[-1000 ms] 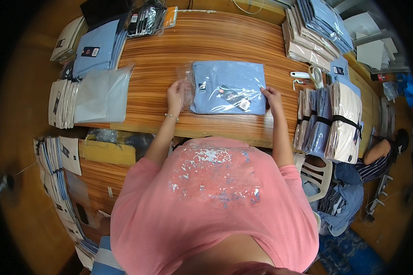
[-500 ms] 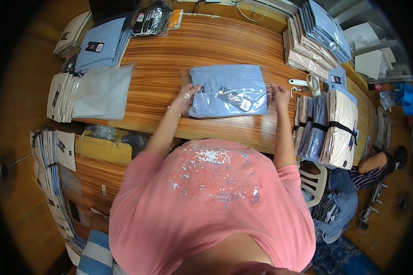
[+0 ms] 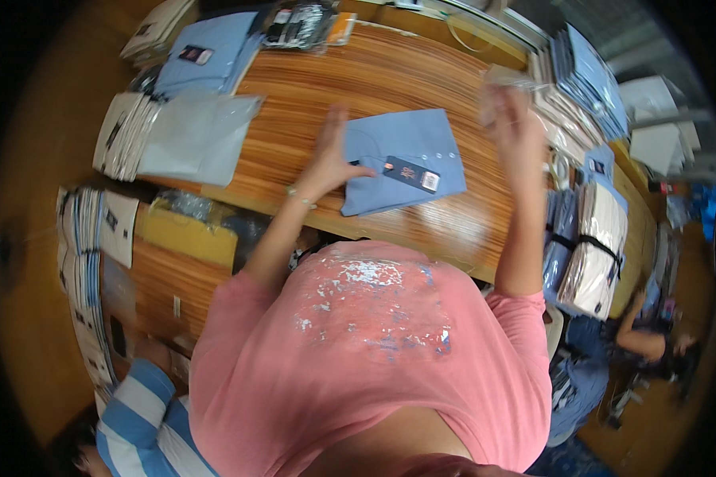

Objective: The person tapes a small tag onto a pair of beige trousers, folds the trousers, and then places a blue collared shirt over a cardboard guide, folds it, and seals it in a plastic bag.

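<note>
A folded light blue shirt (image 3: 410, 147) lies on the wood-grain table with its plastic sleeve off. A dark hang tag (image 3: 411, 174) on a thin cord rests on top of it. At the shirt's left edge is my left hand (image 3: 326, 163), open, its thumb reaching onto the fabric and its fingers pointing away from me. My right hand (image 3: 515, 127) is raised to the right of the shirt, smeared by motion. Its fingers are closed on a crumpled clear plastic bag (image 3: 511, 77).
Clear plastic sleeves (image 3: 195, 143) and blue packed shirts (image 3: 207, 56) are piled at the left. Bundled shirts (image 3: 593, 250) and another stack (image 3: 569, 119) line the right side. Someone in a striped sleeve (image 3: 139, 397) is at lower left; another person (image 3: 640, 342) is at far right.
The plastic bag has come off the blue shirt, and my right hand has carried it up and to the right. My left hand has shifted slightly along the shirt's left edge. The view has tilted.
</note>
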A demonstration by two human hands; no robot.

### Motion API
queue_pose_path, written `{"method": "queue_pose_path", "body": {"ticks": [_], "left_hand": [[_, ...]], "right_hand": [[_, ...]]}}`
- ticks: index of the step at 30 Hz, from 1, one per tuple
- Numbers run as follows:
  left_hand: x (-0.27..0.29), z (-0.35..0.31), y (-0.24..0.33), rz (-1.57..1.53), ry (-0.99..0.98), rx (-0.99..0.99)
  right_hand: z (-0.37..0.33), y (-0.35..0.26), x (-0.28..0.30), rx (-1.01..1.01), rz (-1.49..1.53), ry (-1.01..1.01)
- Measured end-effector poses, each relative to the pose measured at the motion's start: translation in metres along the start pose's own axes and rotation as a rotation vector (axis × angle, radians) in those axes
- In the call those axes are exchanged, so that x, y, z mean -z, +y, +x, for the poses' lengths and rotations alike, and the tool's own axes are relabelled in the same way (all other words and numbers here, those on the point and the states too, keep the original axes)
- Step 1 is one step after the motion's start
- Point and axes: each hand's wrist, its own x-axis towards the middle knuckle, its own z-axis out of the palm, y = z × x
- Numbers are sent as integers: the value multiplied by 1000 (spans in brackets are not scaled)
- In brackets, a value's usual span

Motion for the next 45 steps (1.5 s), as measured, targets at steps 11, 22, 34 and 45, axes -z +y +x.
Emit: {"method": "queue_pose_path", "body": {"ticks": [11, 22, 34, 45], "left_hand": [[11, -15, 47, -2008, 135, 405], [78, -72, 30, -286, 72, -226], [184, -187, -217, 620, 296, 1220], [153, -147, -309, 422, -1340, 834]], "right_hand": [[-49, -39, -69, 170, 473, -293], [-66, -35, -197, -1016, 1495, -630], [-57, -88, -212, -867, 1573, -1079], [-125, 26, -216, -404, -86, -336]]}}
